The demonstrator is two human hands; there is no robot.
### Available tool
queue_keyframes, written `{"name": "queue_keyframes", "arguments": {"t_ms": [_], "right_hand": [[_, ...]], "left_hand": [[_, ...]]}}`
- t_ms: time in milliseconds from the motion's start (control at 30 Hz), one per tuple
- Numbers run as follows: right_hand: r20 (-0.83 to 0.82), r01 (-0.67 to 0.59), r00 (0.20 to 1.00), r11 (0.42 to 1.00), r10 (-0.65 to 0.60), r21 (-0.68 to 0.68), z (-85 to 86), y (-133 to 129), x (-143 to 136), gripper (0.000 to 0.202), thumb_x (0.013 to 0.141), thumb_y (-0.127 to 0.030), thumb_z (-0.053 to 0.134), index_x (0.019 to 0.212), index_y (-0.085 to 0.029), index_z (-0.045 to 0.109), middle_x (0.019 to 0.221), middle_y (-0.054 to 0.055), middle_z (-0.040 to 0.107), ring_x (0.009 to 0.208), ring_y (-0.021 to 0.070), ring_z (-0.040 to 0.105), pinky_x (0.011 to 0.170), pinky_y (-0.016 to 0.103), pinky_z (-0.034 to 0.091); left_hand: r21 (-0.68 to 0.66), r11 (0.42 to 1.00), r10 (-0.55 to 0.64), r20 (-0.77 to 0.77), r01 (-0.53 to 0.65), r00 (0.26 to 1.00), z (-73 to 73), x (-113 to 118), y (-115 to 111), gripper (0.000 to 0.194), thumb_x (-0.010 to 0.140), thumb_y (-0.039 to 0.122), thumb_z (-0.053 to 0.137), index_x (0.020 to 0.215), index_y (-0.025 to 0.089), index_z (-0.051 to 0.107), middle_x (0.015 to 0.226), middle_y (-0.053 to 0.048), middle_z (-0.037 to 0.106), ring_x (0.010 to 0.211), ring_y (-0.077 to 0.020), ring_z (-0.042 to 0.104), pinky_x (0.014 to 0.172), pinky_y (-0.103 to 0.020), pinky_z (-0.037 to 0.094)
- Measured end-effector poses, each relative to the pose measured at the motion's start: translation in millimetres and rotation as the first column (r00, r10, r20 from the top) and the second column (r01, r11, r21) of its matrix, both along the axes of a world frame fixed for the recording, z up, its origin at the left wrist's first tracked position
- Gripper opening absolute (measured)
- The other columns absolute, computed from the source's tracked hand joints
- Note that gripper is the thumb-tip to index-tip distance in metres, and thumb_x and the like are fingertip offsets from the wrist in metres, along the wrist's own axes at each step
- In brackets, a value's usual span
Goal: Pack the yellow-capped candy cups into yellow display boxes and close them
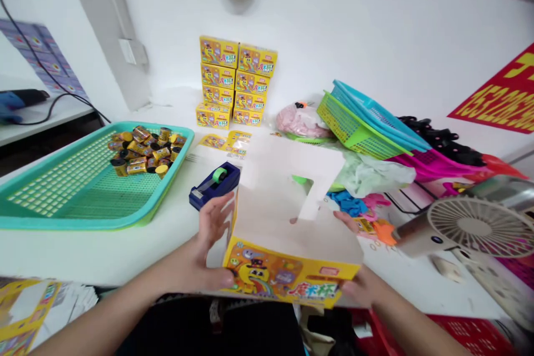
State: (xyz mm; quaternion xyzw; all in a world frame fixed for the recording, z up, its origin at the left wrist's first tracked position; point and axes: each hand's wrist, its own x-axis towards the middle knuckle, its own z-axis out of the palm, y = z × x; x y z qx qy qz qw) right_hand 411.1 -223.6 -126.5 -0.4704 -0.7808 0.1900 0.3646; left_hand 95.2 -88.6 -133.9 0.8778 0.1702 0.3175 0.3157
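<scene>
A yellow printed cardboard box [283,275] is held at the table's front edge, its white inner flap [267,189] raised with a cut-out in it. My left hand [214,250] grips the box's left side, thumb on the printed front. On the right side my right hand [356,267] grips it too, partly hidden behind the cardboard. Just beyond my left hand stands a dark blue tape dispenser [214,183] with a green roll. Flat printed yellow card pieces [227,142] lie behind it.
At left, a turquoise basket [137,217] holds several small yellow-and-black jars [146,150]. Finished-looking yellow boxes [236,83] are stacked at the wall. Tilted coloured baskets [367,122] and a handheld fan [471,225] stand at right. Flat printed cardboard [31,311] lies at lower left.
</scene>
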Motion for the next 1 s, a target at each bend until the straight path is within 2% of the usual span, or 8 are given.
{"name": "queue_keyframes", "arguments": {"t_ms": [67,267,400,567,767,867,933,1000], "right_hand": [[0.034,-0.06,0.998,0.995,0.058,0.076,-20.7,17,4,0.103,0.079,-0.06,0.057,0.146,-0.033,-0.016,0.156,0.015,0.02,0.143,0.0359,0.032,0.111,0.051,0.035],[0.072,-0.116,0.991,0.993,0.115,0.001,-59.2,50,10,0.109,0.062,-0.036,0.076,0.141,-0.041,0.001,0.158,0.01,0.006,0.149,0.0389,0.012,0.112,0.051,0.033],[0.091,-0.165,0.981,0.982,0.173,-0.089,-53.8,51,9,0.103,0.062,-0.034,0.076,0.143,-0.034,0.013,0.158,0.013,0.005,0.149,0.0379,0.008,0.115,0.051,0.027],[0.124,-0.183,0.969,0.958,0.214,-0.22,-39.2,52,3,0.088,0.063,-0.03,0.075,0.139,-0.028,0.031,0.157,0.013,0.005,0.15,0.0333,0.004,0.116,0.044,0.024],[0.114,-0.157,0.977,0.968,0.181,-0.198,-39.9,55,0,0.091,0.061,-0.028,0.073,0.138,-0.027,0.025,0.153,0.014,0.012,0.149,0.0355,0.011,0.114,0.048,0.027],[0.111,-0.038,0.993,0.999,0.039,-0.015,-30.7,48,-2,0.09,0.069,-0.041,0.071,0.143,-0.027,0.023,0.154,0.014,0.007,0.148,0.0382,0.009,0.112,0.054,0.028],[0.014,0.086,0.995,0.955,-0.094,0.283,-12.4,41,-16,0.068,0.078,-0.038,0.065,0.138,-0.028,0.037,0.144,0.012,0.026,0.14,0.0349,0.029,0.109,0.053,0.035],[-0.038,0.145,0.989,0.867,-0.145,0.477,13.1,38,-41,0.03,0.082,-0.022,0.06,0.112,-0.028,0.058,0.11,0.007,0.051,0.109,0.0254,0.055,0.094,0.044,0.047]], "left_hand": [[-0.077,0.995,-0.071,-0.005,0.07,0.997,0.7,-5,10,0.102,0.075,0.041,0.072,0.147,0.028,0.001,0.147,-0.017,0.04,0.129,-0.0325,0.051,0.094,-0.043,0.053],[-0.043,0.998,-0.051,-0.162,0.044,0.986,-31.7,-23,29,0.121,0.057,0.033,0.088,0.146,0.031,0.005,0.148,-0.021,0.031,0.135,-0.0389,0.041,0.107,-0.057,0.037],[-0.18,0.983,-0.07,-0.134,0.045,0.988,-41.7,-24,34,0.116,0.059,0.036,0.088,0.146,0.032,0.01,0.147,-0.017,0.031,0.133,-0.0354,0.043,0.111,-0.054,0.033],[-0.236,0.963,-0.16,-0.118,0.129,0.98,-30.3,-17,42,0.106,0.058,0.032,0.088,0.138,0.037,0.02,0.143,-0.01,0.032,0.13,-0.0327,0.045,0.112,-0.049,0.033],[-0.263,0.92,-0.32,-0.073,0.291,0.945,-25.5,-22,46,0.116,0.062,0.043,0.087,0.142,0.037,0.003,0.15,-0.017,0.02,0.135,-0.0384,0.038,0.108,-0.052,0.037],[-0.306,0.941,-0.169,-0.054,0.145,0.984,-29.1,-19,32,0.117,0.065,0.044,0.085,0.144,0.032,-0.001,0.148,-0.02,0.025,0.138,-0.0411,0.033,0.11,-0.056,0.033],[-0.302,0.953,-0.003,-0.059,-0.015,0.998,-31.9,-11,16,0.118,0.063,0.043,0.085,0.144,0.031,0.0,0.147,-0.021,0.026,0.137,-0.0417,0.033,0.11,-0.058,0.031],[-0.279,0.952,0.123,-0.037,-0.129,0.992,-33.3,4,0,0.119,0.06,0.044,0.086,0.143,0.029,0.002,0.146,-0.021,0.027,0.136,-0.0413,0.036,0.109,-0.059,0.032]]}}
